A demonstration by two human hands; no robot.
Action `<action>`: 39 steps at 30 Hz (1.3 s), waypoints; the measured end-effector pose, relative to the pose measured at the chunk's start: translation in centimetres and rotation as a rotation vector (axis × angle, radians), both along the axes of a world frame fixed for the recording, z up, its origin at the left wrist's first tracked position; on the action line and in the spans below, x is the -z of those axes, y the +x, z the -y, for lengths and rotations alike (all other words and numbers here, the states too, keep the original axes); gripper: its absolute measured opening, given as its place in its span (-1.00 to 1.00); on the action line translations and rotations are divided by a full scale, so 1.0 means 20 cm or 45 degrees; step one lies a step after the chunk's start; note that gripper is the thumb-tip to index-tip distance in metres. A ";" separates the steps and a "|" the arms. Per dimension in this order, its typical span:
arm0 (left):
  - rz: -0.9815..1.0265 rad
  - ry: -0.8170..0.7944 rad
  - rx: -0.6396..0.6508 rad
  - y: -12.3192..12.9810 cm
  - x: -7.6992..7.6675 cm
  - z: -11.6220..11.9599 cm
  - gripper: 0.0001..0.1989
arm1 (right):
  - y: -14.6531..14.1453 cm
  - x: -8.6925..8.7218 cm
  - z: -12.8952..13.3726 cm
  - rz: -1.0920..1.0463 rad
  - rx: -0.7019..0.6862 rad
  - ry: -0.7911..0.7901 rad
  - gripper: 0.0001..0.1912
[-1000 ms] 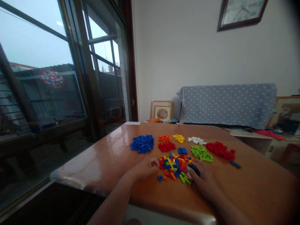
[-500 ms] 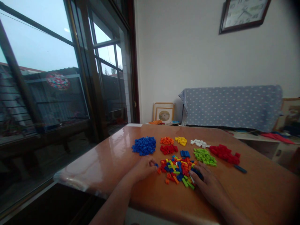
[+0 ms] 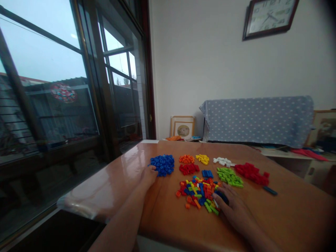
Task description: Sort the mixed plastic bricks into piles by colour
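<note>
My left hand (image 3: 149, 176) is at the near left edge of a pile of blue toy bricks (image 3: 164, 164). Its fingers are pinched, with a bit of blue at their tips that looks like a small brick. My right hand (image 3: 232, 201) rests at the right side of a mixed heap of coloured bricks (image 3: 198, 192). Thumb and fingers are apart there, around a dark blue piece (image 3: 222, 196) at the heap's edge. A small white piece shows by the thumb; the palm side is hidden.
Sorted piles lie behind the heap: orange (image 3: 186, 159), yellow (image 3: 202, 159), small red (image 3: 189, 169), blue (image 3: 207, 174), white (image 3: 222, 161), green (image 3: 229, 176) and larger red bricks (image 3: 252, 173). A dark bar (image 3: 270, 190) lies right on the brown table (image 3: 288, 210). A window stands left.
My left hand has moved from the left edge of the mixed heap, left and away from me to the blue pile, with a small blue brick. My right hand has hardly moved.
</note>
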State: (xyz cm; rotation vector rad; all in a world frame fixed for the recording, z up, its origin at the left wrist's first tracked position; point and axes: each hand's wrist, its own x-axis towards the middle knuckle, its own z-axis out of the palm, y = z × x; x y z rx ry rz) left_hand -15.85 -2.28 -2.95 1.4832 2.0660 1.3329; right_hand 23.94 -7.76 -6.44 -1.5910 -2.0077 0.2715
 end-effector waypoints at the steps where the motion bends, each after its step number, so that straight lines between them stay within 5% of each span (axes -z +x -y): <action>1: -0.011 0.009 0.003 0.00 0.01 0.00 -0.78 | 0.00 0.00 0.00 0.002 -0.001 -0.002 -0.31; 14: -0.148 0.105 0.150 0.08 -0.05 0.06 -0.73 | -0.01 -0.01 0.00 -0.032 0.010 0.019 -0.35; 23: -0.634 -0.029 0.794 0.49 -0.10 0.25 -0.84 | -0.01 -0.02 0.01 -0.042 -0.004 0.022 -0.36; 30: -0.877 -0.093 0.763 0.58 -0.13 0.30 -0.79 | -0.01 -0.01 0.01 -0.071 0.001 0.003 -0.36; 39: -0.655 0.091 0.747 0.58 -0.08 0.22 -0.90 | -0.01 -0.03 0.01 -0.143 -0.010 0.021 -0.43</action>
